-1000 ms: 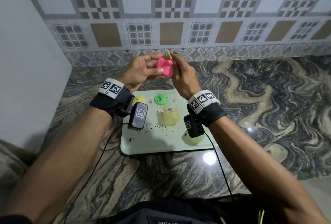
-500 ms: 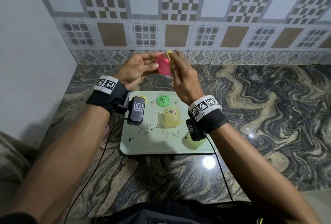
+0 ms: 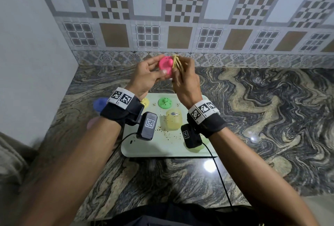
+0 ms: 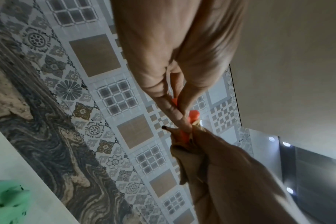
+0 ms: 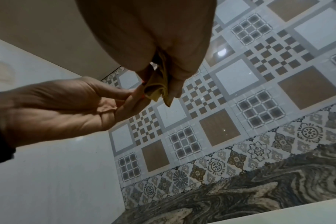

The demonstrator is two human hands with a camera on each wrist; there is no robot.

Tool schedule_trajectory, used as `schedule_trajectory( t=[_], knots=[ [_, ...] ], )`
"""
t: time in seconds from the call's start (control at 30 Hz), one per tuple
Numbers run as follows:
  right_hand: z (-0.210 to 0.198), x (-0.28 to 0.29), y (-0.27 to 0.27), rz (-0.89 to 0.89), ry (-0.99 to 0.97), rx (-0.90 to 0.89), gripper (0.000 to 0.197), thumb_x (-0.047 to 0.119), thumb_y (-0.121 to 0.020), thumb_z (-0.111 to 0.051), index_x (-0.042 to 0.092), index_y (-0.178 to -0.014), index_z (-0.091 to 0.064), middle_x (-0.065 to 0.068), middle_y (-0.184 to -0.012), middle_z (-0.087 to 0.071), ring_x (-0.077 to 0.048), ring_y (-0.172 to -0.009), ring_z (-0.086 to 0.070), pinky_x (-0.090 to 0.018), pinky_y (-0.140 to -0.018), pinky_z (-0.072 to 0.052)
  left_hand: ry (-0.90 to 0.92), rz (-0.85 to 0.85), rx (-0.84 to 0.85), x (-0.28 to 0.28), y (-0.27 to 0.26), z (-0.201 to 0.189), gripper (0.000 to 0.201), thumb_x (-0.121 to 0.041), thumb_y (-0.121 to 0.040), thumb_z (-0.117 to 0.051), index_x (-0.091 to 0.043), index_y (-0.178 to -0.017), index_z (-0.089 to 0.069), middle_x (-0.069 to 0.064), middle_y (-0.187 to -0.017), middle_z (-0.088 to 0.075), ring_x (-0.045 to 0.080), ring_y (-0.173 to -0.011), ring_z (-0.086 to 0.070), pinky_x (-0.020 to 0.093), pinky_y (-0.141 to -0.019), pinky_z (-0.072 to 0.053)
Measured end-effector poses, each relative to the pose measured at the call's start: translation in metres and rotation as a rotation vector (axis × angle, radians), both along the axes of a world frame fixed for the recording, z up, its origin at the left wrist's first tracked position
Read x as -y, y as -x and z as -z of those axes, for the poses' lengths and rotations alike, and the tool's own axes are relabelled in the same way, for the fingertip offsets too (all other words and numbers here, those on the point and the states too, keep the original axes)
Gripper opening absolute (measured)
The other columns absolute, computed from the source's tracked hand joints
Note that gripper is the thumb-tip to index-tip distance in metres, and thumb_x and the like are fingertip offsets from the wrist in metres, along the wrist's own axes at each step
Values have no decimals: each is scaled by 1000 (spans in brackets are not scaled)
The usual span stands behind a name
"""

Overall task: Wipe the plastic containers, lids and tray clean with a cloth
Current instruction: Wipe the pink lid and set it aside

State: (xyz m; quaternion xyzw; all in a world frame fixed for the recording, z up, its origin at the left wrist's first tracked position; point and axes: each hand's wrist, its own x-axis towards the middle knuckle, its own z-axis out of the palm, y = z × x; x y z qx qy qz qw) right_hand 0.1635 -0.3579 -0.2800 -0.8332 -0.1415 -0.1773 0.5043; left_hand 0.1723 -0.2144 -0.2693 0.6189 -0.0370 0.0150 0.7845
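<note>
Left hand (image 3: pixel 144 75) pinches the pink lid (image 3: pixel 166 65) on edge, knob facing the person; right hand (image 3: pixel 186 81) grips the cloth (image 3: pixel 176 61) against it. Below them, a speckled tray (image 3: pixel 168 149) carries a green lid (image 3: pixel 164 103) and an upturned yellow container (image 3: pixel 172 122).

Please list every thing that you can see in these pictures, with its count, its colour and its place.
pink lid: 1, pink, held up above the counter
cloth: 1, yellow, folded, against the pink lid
tray: 1, pale green, speckled, on the counter
green lid: 1, green, far part of the tray
yellow container: 1, translucent yellow, mid tray
counter: 1, swirled grey marble
left hand: 1, grips the pink lid
right hand: 1, grips the cloth
</note>
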Motion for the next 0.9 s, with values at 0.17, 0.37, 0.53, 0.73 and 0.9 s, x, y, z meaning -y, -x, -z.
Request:
schedule_trajectory(
  t=[0.17,0.37,0.53,0.73,0.9],
  knots=[
    [-1,-5,3,37,17,64,33,16,-100,-53,7,-131,-53,-11,-111,-71,-11,-83,-61,-9,-68,-38,27,-68,23,-4,-2,1,47,14,-81,-64,-1,-124,-53,17,-114,-67,27,-107,-66,33,-77,-59],
    [-2,-6,1,60,-5,85,35,8,-97,-53,6,-132,-58,-10,-117,-70,-8,-96,-64,5,-82,-40,-10,16,13,-8,0,-4,43,13,-84,-61,0,-124,-52,12,-114,-67,16,-92,-71,21,-66,-56],
    [-14,-6,0,8,-77,25,34,15,-98,-50,14,-130,-62,-8,-125,-67,-10,-102,-66,-10,-83,-52,-67,224,-2,-24,1,-13,47,15,-84,-57,1,-128,-50,17,-119,-63,23,-105,-66,34,-78,-60],
    [-15,-2,-5,161,-277,27,33,22,-98,-54,13,-129,-59,-2,-120,-69,-13,-106,-67,-42,-93,-56,19,126,-44,-31,-3,-17,40,15,-84,-58,-1,-120,-55,14,-113,-66,26,-104,-68,30,-73,-60],
    [-7,-12,14,39,-26,107,40,8,-98,-50,8,-138,-52,-14,-146,-47,-15,-124,-53,-24,-107,-40,54,95,-28,-19,-1,-18,38,14,-83,-60,1,-118,-55,15,-110,-67,20,-95,-70,26,-73,-59]
  ],
)
